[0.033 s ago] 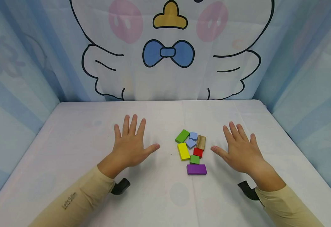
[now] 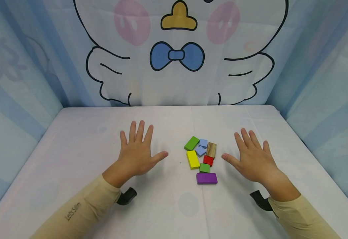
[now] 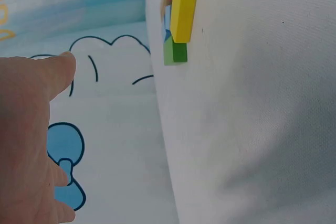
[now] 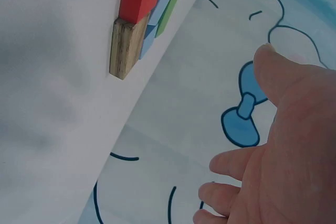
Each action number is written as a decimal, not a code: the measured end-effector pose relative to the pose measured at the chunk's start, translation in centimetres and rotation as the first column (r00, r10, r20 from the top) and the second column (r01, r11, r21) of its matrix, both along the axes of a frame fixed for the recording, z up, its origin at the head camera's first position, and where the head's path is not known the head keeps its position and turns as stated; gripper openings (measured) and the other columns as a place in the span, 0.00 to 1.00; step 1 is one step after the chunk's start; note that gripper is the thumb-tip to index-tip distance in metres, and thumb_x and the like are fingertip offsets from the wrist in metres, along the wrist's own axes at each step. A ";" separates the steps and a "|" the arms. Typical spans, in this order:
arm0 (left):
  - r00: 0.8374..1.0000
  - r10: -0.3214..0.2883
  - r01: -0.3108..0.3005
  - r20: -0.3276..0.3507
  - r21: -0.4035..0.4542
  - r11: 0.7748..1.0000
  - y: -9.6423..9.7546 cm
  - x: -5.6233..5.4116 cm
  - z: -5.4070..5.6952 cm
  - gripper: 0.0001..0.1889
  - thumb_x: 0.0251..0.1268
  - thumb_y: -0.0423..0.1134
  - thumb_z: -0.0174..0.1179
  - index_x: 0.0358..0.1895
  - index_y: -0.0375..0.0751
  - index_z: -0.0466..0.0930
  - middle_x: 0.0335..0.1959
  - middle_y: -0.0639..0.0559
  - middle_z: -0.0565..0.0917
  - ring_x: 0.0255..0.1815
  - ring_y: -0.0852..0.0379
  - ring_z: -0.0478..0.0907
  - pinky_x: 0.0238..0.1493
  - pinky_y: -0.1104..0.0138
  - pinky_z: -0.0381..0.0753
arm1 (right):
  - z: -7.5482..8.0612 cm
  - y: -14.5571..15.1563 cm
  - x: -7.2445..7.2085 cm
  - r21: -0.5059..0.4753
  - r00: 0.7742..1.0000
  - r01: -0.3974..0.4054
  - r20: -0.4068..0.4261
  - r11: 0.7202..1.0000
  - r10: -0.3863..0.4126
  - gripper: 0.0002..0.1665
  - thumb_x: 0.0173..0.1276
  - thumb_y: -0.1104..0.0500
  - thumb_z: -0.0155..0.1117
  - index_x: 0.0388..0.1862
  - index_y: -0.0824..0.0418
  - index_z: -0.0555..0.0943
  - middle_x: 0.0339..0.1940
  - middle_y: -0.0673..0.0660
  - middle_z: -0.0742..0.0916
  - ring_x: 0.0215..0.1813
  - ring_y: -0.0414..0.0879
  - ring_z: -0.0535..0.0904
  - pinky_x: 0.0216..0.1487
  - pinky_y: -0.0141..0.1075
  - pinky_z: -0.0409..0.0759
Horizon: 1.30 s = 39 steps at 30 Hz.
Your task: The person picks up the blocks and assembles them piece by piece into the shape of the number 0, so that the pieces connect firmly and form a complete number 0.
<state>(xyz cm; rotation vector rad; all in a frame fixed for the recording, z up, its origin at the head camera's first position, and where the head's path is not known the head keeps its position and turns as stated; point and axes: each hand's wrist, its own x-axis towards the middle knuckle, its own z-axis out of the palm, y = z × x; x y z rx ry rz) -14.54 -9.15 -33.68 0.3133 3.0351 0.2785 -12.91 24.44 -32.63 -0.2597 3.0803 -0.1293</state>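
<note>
Blocks [image 2: 195, 160], seven coloured, one wood-grained, cluster inside the far edge of the table [image 2: 84, 146]; left hand [image 2: 136, 158] and right hand [image 2: 253, 162] splayed alongside.

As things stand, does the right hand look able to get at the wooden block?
Probably yes: the right hand holds nothing and is beside the wooden block, with only bare tabletop showing between them. The red block and blue blocks sit close on other sides.

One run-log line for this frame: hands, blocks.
left hand: fingers spread, empty | right hand: fingers spread, empty, nearest brown rectangular wooden block | small multicoloured blocks: grouped between hands on white table | hand-block contact: none
</note>
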 end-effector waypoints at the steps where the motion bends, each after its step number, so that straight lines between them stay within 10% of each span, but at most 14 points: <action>1: 1.000 0.000 0.000 0.000 0.001 1.000 0.0 0.0 0.0 0.55 0.65 0.74 0.48 0.81 0.40 0.40 0.81 0.36 0.33 0.79 0.36 0.23 0.69 0.36 0.26 | 0.0 0.0 0.0 0.000 1.000 0.000 -0.001 1.000 0.000 0.55 0.70 0.35 0.59 0.78 0.71 0.53 0.79 0.73 0.51 0.78 0.71 0.41 0.66 0.74 0.39; 11: 1.000 -0.013 0.013 -0.004 0.029 0.999 0.4 -0.1 -0.1 0.54 0.65 0.73 0.50 0.81 0.41 0.41 0.81 0.36 0.34 0.79 0.37 0.24 0.70 0.36 0.28 | -0.1 0.1 0.1 -0.004 1.000 0.003 0.004 1.000 -0.003 0.56 0.70 0.35 0.59 0.79 0.71 0.53 0.79 0.73 0.51 0.78 0.71 0.41 0.66 0.74 0.39; 16: 0.992 -0.086 0.097 -0.097 0.113 0.989 0.8 0.0 -0.5 0.51 0.63 0.67 0.60 0.79 0.37 0.52 0.79 0.34 0.49 0.79 0.34 0.42 0.72 0.38 0.44 | -0.1 0.3 0.1 -0.024 1.000 -0.005 -0.013 1.000 0.005 0.57 0.69 0.34 0.60 0.78 0.72 0.53 0.79 0.73 0.54 0.78 0.70 0.45 0.66 0.74 0.42; 26: 0.943 -0.236 0.291 -0.234 0.234 0.928 2.7 0.2 -1.4 0.42 0.57 0.53 0.74 0.72 0.38 0.68 0.70 0.42 0.69 0.71 0.43 0.63 0.69 0.51 0.63 | -0.8 0.5 0.5 -0.096 0.992 -0.083 -0.103 0.992 0.073 0.55 0.66 0.38 0.66 0.74 0.75 0.60 0.73 0.74 0.67 0.73 0.69 0.60 0.66 0.67 0.59; 39: 0.924 -0.348 0.383 -0.160 0.377 0.843 5.7 0.1 -2.7 0.30 0.60 0.44 0.73 0.65 0.41 0.76 0.61 0.49 0.79 0.67 0.48 0.67 0.66 0.50 0.66 | -2.2 -0.1 1.2 -0.283 0.994 -0.106 -0.046 0.953 0.097 0.52 0.63 0.42 0.72 0.74 0.70 0.63 0.71 0.71 0.71 0.70 0.68 0.66 0.62 0.63 0.68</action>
